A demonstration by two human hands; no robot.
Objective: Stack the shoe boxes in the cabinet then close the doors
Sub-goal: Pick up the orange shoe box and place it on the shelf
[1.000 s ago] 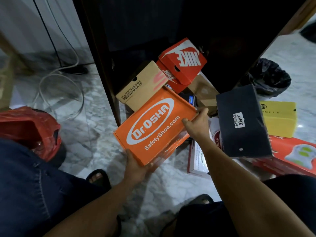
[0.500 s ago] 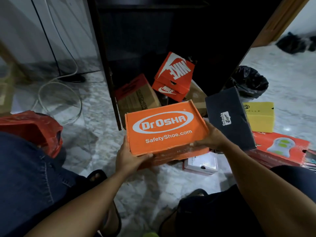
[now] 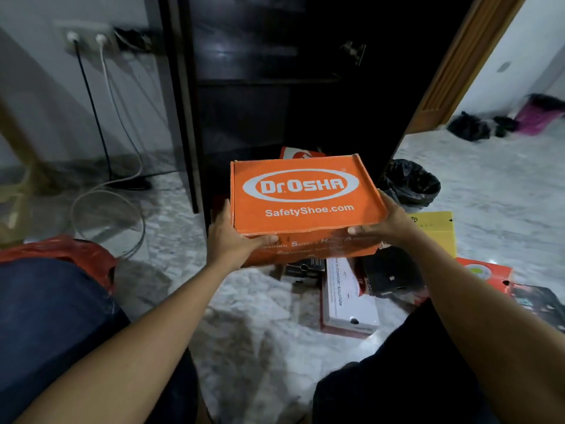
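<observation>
L hand (image 3: 227,240) & R hand (image 3: 388,223) grasp box (image 3: 301,197) at near corners, cabinet (image 3: 244,87) just beyond fingers (image 3: 227,209). Risk: far end unsupported, may dip & slip

Both forearms outstretched, left grip (image 3: 230,237) and right grip (image 3: 385,225) level, thumbs inward, on opposite ends of orange box (image 3: 301,194).

- Dim room; the cabinet (image 3: 263,111) behind the gripped orange box (image 3: 299,194) is nearly black.
- The floor (image 3: 495,191) right of the grip is brighter.
- Soft motion blur throughout; the edges bend.
</observation>
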